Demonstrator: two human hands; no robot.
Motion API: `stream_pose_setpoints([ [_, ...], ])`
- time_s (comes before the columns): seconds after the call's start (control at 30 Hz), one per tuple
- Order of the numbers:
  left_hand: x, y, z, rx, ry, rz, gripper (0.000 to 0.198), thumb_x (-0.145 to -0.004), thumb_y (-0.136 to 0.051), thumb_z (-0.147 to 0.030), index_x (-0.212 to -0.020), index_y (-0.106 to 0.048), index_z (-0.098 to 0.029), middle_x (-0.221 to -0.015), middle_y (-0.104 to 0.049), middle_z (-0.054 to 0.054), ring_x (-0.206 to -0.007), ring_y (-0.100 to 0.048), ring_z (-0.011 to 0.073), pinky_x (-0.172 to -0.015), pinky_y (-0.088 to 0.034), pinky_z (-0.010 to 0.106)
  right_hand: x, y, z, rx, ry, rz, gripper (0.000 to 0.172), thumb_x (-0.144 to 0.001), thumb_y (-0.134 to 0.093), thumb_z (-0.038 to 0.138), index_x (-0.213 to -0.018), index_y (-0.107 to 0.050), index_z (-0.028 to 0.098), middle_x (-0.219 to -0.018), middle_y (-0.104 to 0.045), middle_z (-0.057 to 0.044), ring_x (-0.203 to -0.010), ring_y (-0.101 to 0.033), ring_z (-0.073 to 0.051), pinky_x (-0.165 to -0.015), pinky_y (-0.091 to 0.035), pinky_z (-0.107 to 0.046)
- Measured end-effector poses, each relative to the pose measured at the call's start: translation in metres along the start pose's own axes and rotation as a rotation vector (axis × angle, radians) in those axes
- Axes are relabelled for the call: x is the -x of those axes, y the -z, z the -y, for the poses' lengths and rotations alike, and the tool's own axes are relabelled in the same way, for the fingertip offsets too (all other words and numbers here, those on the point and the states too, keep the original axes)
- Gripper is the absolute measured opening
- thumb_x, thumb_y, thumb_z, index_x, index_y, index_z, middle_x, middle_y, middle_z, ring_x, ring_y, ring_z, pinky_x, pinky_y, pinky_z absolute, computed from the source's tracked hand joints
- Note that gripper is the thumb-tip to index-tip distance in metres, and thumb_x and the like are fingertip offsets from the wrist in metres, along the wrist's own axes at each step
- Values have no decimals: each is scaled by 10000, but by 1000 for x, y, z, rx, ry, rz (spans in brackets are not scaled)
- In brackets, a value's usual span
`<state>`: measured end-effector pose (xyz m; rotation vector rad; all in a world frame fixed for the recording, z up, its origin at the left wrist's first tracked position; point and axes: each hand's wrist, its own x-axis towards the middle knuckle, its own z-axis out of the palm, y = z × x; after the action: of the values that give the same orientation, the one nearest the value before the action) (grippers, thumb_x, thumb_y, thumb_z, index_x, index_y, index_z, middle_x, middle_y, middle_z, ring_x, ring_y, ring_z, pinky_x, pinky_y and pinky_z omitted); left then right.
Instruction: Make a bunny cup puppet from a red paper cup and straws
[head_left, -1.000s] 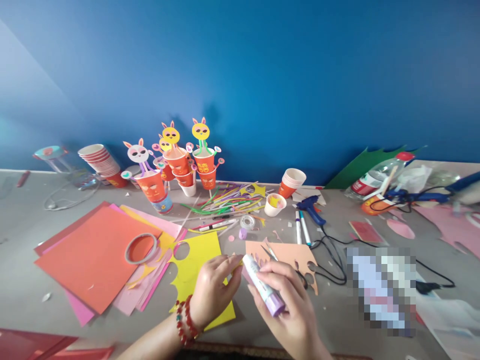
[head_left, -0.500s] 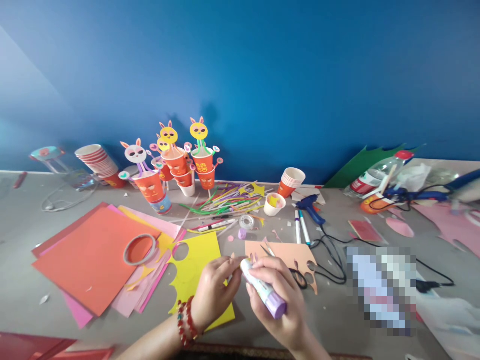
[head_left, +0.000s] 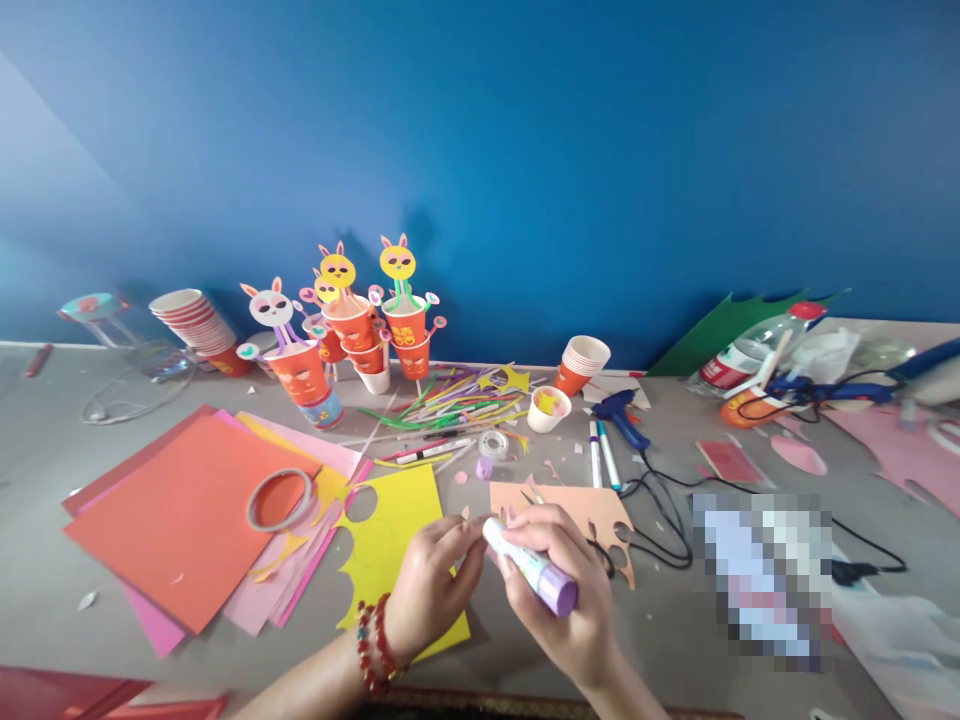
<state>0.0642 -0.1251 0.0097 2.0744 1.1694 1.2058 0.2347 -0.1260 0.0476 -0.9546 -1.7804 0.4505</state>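
Observation:
In my right hand (head_left: 562, 590) is a white glue stick (head_left: 529, 568) with a purple base, tilted so its far end meets the fingertips of my left hand. My left hand (head_left: 439, 570), with red bead bracelets (head_left: 375, 640) at the wrist, is closed in a pinch; whatever lies between its fingers is too small and hidden to make out. Under that hand lies a yellow sheet (head_left: 401, 500) with round cut-outs. Beyond my right hand are a peach sheet (head_left: 577, 500) with cut-outs and scissors (head_left: 602, 556), partly covered. A small purple cap (head_left: 484, 467) stands by a tape roll (head_left: 493, 444).
Coloured paper sheets (head_left: 187, 510) with a tape ring (head_left: 279, 500) lie left. Paper cups with rabbit figures (head_left: 296, 365) stand at the back, near pipe cleaners (head_left: 457, 395). Right are a blue glue gun (head_left: 621, 415), its cable (head_left: 667, 500), markers (head_left: 596, 455) and a bottle (head_left: 757, 350).
The glue stick has turned slightly, its purple base shifting a little right and up with my right hand. My left hand stays almost in place.

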Motion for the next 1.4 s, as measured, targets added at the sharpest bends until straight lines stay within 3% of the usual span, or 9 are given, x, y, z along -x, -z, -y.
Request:
stream_pose_setpoints([
  [0.6, 2, -3, 3, 53, 49, 28, 266, -965, -499, -140, -1139, -692, -197, -781, -704, 59, -683, -644, 160, -648, -503, 252, 0, 0, -2, -44, -25, 13, 136, -855, -620, 107, -936, -620, 216, -895, -629, -52, -813, -650, -208, -702, -539, -330],
  [1.07, 2, -3, 3, 66, 10, 14, 230, -951, -525, -124, -1104, -691, -170, -712, -674, 47, -622, -617, 148, -629, -492, 239, -7, 3, -10, -114, -141, -19, 73, -878, -605, 162, -824, -596, 210, -782, -610, -18, -754, -618, -197, -686, -492, -324],
  [1.4, 2, -2, 3, 142, 39, 6, 234, -949, -545, -121, -1132, -685, -166, -778, -715, 60, -650, -655, 142, -634, -515, 222, -5, 3, -15, -144, -203, -36, 90, -883, -595, 181, -797, -590, 207, -772, -604, -16, -728, -611, -192, -659, -480, -306],
])
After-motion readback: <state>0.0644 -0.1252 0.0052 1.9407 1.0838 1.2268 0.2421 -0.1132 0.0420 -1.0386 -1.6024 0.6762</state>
